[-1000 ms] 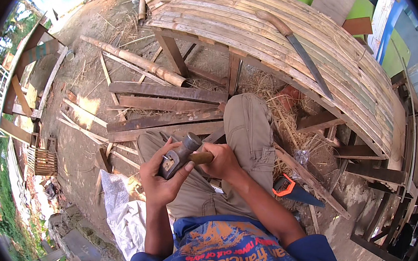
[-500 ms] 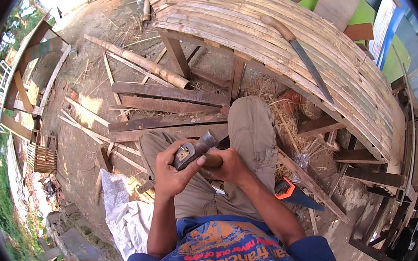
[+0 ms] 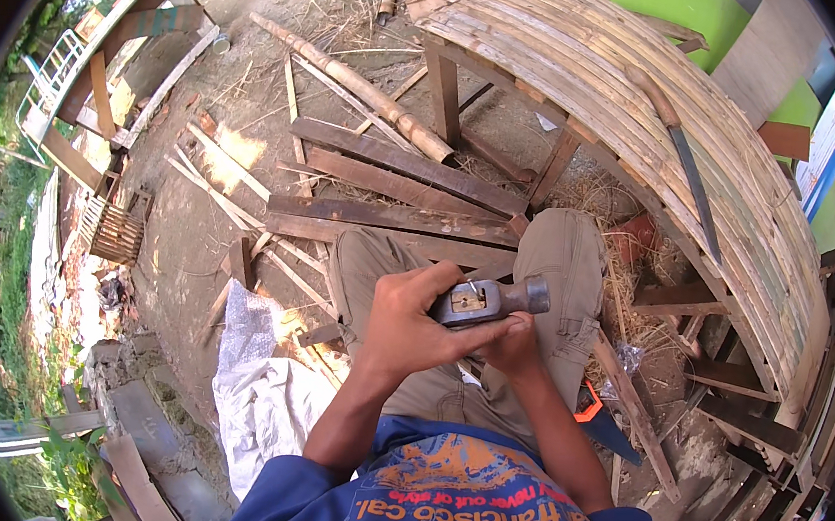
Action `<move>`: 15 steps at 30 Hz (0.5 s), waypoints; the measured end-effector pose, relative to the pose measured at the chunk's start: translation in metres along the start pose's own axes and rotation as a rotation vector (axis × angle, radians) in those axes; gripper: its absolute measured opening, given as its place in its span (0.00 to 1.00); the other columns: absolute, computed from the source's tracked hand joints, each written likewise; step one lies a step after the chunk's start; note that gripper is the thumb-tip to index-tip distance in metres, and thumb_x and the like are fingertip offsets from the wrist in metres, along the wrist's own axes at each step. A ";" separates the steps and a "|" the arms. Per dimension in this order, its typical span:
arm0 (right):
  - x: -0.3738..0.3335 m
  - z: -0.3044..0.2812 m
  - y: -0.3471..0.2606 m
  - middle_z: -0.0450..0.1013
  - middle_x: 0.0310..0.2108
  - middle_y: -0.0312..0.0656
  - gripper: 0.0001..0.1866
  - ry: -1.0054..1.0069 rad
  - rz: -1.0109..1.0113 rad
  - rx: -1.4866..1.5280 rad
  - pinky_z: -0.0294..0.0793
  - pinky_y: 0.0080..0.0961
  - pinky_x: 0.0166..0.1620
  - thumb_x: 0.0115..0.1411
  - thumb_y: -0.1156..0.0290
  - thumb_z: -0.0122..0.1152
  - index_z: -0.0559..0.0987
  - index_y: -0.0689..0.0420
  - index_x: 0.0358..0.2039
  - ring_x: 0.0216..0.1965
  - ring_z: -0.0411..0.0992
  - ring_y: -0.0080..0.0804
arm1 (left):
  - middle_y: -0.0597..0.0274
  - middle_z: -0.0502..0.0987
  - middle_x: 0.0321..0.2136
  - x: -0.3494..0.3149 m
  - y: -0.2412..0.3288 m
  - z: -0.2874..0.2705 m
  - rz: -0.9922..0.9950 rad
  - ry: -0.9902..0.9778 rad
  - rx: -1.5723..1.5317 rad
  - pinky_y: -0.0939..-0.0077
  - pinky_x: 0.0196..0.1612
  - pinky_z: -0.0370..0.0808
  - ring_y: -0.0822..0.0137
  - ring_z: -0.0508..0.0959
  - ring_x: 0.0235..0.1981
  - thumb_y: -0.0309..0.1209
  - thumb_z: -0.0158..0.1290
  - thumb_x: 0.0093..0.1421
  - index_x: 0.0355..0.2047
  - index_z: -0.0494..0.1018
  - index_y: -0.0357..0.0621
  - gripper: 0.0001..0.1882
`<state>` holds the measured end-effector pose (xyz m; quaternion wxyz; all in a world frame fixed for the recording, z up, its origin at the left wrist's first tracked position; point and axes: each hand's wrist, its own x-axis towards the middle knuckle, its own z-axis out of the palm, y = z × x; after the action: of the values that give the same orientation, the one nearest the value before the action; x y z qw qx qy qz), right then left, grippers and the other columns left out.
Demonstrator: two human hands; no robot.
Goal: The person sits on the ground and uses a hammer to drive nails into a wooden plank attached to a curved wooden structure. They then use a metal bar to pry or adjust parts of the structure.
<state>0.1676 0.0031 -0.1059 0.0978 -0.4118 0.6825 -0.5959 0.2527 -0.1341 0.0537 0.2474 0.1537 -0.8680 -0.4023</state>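
A hammer [image 3: 494, 302] is held above my lap, its steel head turned so the end with the eye faces up. Pale wood of the handle shows inside the eye, with a small shiny metal bit beside it. My left hand [image 3: 407, 322] is closed round the left end of the head, thumb stretched along its near side. Below the head, my right hand [image 3: 514, 348] is closed on the handle, which is mostly hidden by the hands and head.
A bamboo-slat bench [image 3: 596, 72] stands at the far right, bearing a long knife [image 3: 692, 171] with a wooden handle. Dark wooden planks [image 3: 396, 173] and a bamboo pole [image 3: 354, 89] lie ahead. A handsaw [image 3: 612, 435] is by my right leg, a white sack [image 3: 267, 412] at my left.
The hammer has turned so its eye faces up and its striking face points right. My right hand has shifted beneath the head. The whole view has swung left.
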 end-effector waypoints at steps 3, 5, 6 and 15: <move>-0.003 -0.002 0.006 0.76 0.19 0.45 0.11 0.003 0.110 0.044 0.76 0.35 0.28 0.50 0.66 0.69 0.79 0.59 0.22 0.23 0.79 0.44 | 0.62 0.73 0.16 0.004 0.001 0.007 -0.033 -0.039 -0.049 0.78 0.23 0.70 0.76 0.72 0.17 0.43 0.77 0.40 0.24 0.76 0.38 0.24; -0.001 -0.004 -0.004 0.79 0.24 0.45 0.11 0.025 0.143 0.121 0.77 0.32 0.33 0.50 0.66 0.70 0.81 0.60 0.26 0.29 0.81 0.41 | 0.57 0.71 0.14 0.005 0.000 0.016 0.006 -0.014 -0.102 0.71 0.20 0.70 0.63 0.73 0.14 0.47 0.74 0.43 0.20 0.70 0.41 0.27; 0.002 -0.010 -0.010 0.80 0.27 0.45 0.12 0.042 0.157 0.150 0.78 0.31 0.36 0.51 0.66 0.71 0.82 0.61 0.28 0.32 0.82 0.39 | 0.57 0.71 0.14 0.006 0.002 0.017 0.001 -0.026 -0.095 0.71 0.20 0.70 0.63 0.73 0.14 0.47 0.74 0.43 0.20 0.70 0.41 0.27; -0.019 -0.014 0.031 0.82 0.31 0.40 0.10 -0.092 0.228 0.072 0.80 0.27 0.40 0.54 0.69 0.68 0.82 0.62 0.34 0.33 0.80 0.27 | 0.61 0.69 0.13 0.002 -0.003 0.018 -0.032 0.036 -0.150 0.77 0.21 0.68 0.74 0.69 0.15 0.45 0.76 0.40 0.22 0.71 0.40 0.28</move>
<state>0.1570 0.0247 -0.1370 0.2109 -0.3548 0.6977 -0.5856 0.2412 -0.1253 0.0417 0.2674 0.1560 -0.8282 -0.4672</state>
